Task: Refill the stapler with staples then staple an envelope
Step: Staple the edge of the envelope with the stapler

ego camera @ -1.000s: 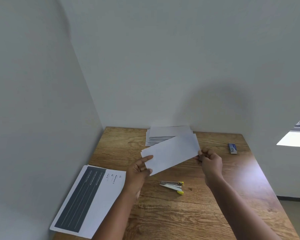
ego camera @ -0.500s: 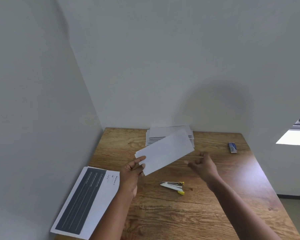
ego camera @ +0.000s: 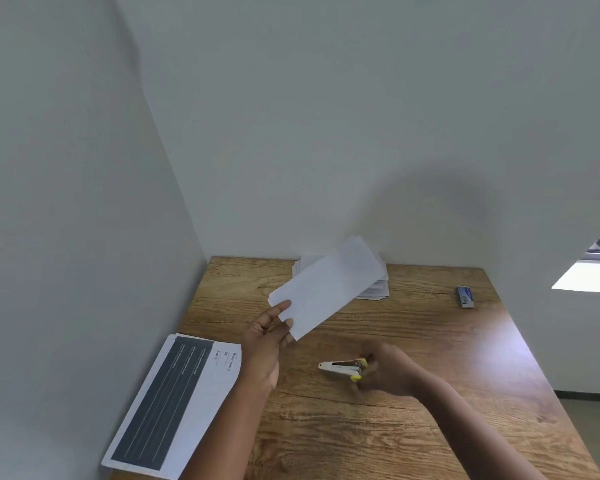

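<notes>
My left hand [ego camera: 267, 344] pinches the near left corner of a white envelope [ego camera: 329, 289] and holds it tilted above the wooden table [ego camera: 430, 358]. A small white and yellow stapler [ego camera: 342, 368] lies on the table in the middle. My right hand [ego camera: 383, 370] is at the stapler's yellow rear end, its fingers curled around that end; the hand is blurred. A small blue staple box [ego camera: 465, 296] lies at the back right of the table.
A stack of white envelopes [ego camera: 374, 289] sits at the back against the wall, partly hidden by the held envelope. A printed sheet with a dark panel [ego camera: 174, 403] lies at the table's left front edge. Walls close the left and back sides.
My right hand let go of the envelope's right end and dropped down to the stapler. My left hand kept the envelope and swung its far end up and back.
</notes>
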